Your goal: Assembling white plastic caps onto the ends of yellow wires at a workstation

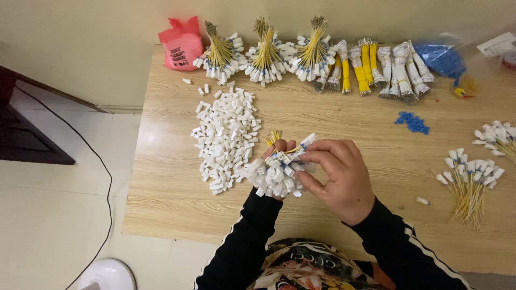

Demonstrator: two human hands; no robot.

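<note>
My left hand [279, 147] grips a bunch of thin yellow wires tipped with white plastic connectors [274, 174]; the hand is mostly hidden under the bunch. My right hand [338, 174] pinches a connector at the top of that bunch with thumb and forefinger. Just left of the hands lies a heap of loose white connectors [226, 134] on the wooden table [333, 118].
Bundled yellow wire bunches [266, 53] line the table's far edge, beside a red plastic bag [181, 44] and a blue bag [443, 59]. Small blue parts [412, 122] lie mid-right. More finished wire bunches [470, 185] sit at right. A black cable [102, 172] crosses the floor.
</note>
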